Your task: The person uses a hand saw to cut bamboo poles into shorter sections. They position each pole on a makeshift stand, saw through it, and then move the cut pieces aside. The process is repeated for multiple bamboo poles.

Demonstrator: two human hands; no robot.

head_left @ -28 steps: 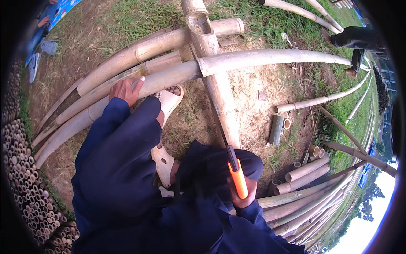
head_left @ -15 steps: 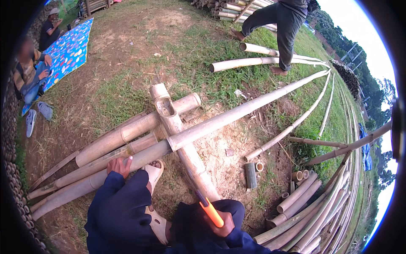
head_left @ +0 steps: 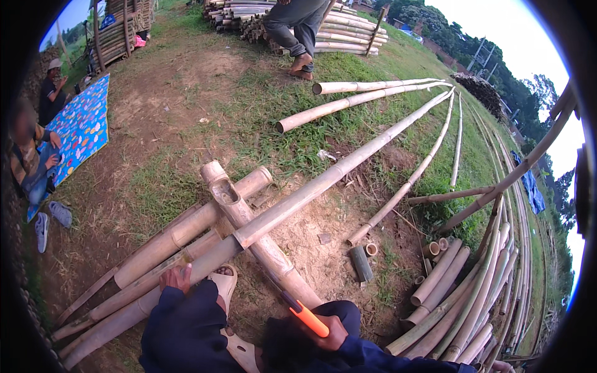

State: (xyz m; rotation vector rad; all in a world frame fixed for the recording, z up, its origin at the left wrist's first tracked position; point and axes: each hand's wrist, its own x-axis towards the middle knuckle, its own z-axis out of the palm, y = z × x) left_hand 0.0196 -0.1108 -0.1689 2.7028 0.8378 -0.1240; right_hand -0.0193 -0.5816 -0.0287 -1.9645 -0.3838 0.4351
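Note:
A long bamboo pole (head_left: pixel 348 165) runs from my lower left to the far right, over a thick bamboo crosspiece (head_left: pixel 273 261) with an opening (head_left: pixel 225 193) near its far end. My left hand (head_left: pixel 177 278) grips the pole left of the crossing, its fingers partly hidden. Closed round the orange handle of a saw (head_left: pixel 311 320) is my right hand (head_left: pixel 333 334), low near my knee. The saw's thin dark blade, seen nearly edge-on, points up towards the crossing. At that crossing the pole shows an edge where its tone changes; whether the blade touches it I cannot tell.
Sawdust (head_left: pixel 323 217) covers the ground right of the crossing. Short bamboo pieces (head_left: pixel 360 264) and a heap of poles (head_left: pixel 472 298) lie to the right. Two people sit left by a blue patterned sheet (head_left: pixel 84 124). Another person (head_left: pixel 298 37) stands near stacked bamboo (head_left: pixel 348 31).
The barefoot person has stepped away from the two poles, back towards the stack. My view has shifted a little. Both my hands keep their holds, and more of the saw's blade shows.

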